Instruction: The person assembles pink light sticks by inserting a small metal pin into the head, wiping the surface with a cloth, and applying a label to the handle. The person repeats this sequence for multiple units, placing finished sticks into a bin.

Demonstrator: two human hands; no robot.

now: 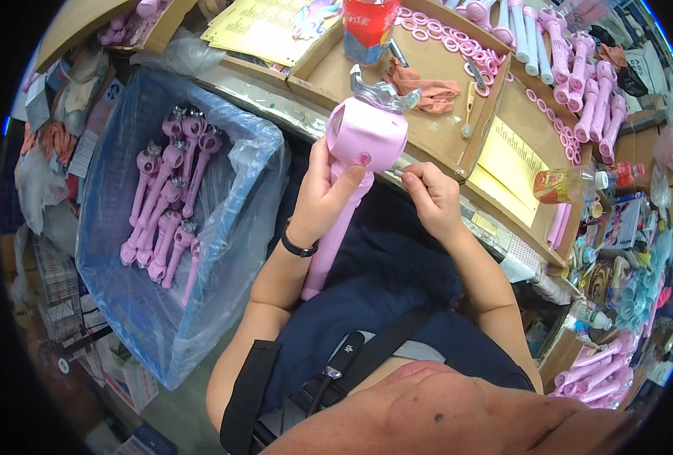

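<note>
Head view, looking down from above the person's chest. The left hand (pixel 323 196) is wrapped around the neck of a pink plastic wand-shaped toy (pixel 348 178), its fingers closed firmly on the shaft just under the rounded head. The toy is held upright and tilted slightly away from the body, so that the side of the head, with a small round hole in it, faces the other hand. A silver crown-shaped piece (pixel 382 92) sits on top of the head. The long handle runs down toward the person's lap, over dark blue clothing.

The right hand (pixel 431 193) is just beside the toy's head, its fingers pinched together on a small silvery part (pixel 397 173) too small to identify, held level with the hole as if lined up for fitting.

To the person's left stands a bin lined with blue plastic (pixel 124 250), placed within easy reach and holding a pile of the same pink toys (pixel 166 205) with silver tops. Ahead, on the tabletop, shallow cardboard trays (pixel 427 125) keep parts sorted: pink rings (pixel 458 42), a crumpled reddish cloth (pixel 424 87), and a row of pink toy bodies without tops (pixel 571 61). A red and blue can (pixel 368 29) stands in the nearest tray.
</note>
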